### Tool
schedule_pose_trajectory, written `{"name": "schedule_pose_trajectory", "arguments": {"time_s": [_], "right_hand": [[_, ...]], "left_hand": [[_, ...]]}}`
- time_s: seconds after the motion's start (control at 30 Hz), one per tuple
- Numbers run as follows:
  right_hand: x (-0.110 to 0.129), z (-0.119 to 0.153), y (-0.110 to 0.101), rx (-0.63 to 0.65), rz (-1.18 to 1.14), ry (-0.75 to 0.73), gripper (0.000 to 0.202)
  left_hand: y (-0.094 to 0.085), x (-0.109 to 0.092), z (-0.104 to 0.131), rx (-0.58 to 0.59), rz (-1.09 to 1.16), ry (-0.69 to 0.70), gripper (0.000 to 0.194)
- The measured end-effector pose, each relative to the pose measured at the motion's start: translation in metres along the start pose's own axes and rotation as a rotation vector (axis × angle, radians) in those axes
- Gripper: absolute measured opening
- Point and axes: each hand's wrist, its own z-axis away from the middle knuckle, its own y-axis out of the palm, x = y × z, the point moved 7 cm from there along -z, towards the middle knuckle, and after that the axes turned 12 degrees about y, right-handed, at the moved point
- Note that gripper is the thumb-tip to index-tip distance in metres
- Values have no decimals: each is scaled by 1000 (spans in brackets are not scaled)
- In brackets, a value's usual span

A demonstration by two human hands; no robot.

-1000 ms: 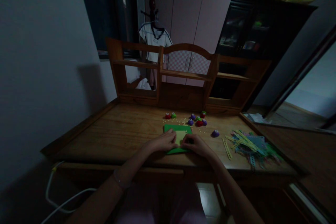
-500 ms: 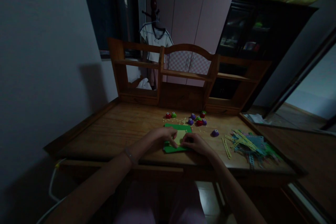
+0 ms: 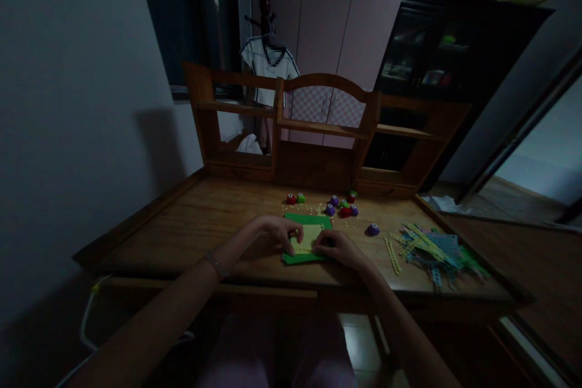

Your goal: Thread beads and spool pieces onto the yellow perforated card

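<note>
A pale yellow sheet (image 3: pixel 307 237) lies on a green board (image 3: pixel 304 258) at the front of the desk. Small punched marks or bits run along the sheet's lower edge, too tiny to make out. My left hand (image 3: pixel 280 233) is at the left side of the sheet, thumb and forefinger apart with nothing visible between them. Over the sheet's right side, my right hand (image 3: pixel 337 246) has its fingers pinched together near the lower edge; whatever they hold is hidden.
Red, green and purple punch-like pieces (image 3: pixel 330 210) stand behind the board, with yellow bits (image 3: pixel 313 210) scattered around. One purple piece (image 3: pixel 373 230) sits to the right. Farther right lies a pile of perforated strips (image 3: pixel 425 244). A wooden shelf (image 3: pixel 321 128) rises at the desk's back.
My left hand has shifted left along the sheet, away from my right hand, uncovering more of the lower edge. My right hand stays nearly in place.
</note>
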Motion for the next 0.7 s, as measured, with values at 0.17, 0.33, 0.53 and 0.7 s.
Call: {"name": "schedule_pose_trajectory", "arguments": {"time_s": [0.17, 0.33, 0.53, 0.7], "right_hand": [[1, 0, -1, 3, -4, -4, 25], [-3, -2, 0, -6, 29, 23, 26], [-4, -4, 0, 10, 72, 37, 29], [-1, -17, 4, 85, 147, 87, 40]], "left_hand": [[12, 15, -6, 156, 82, -72, 33], [14, 15, -7, 32, 147, -70, 38], [15, 17, -10, 78, 145, -62, 41], [14, 24, -9, 69, 171, -93, 45]]}}
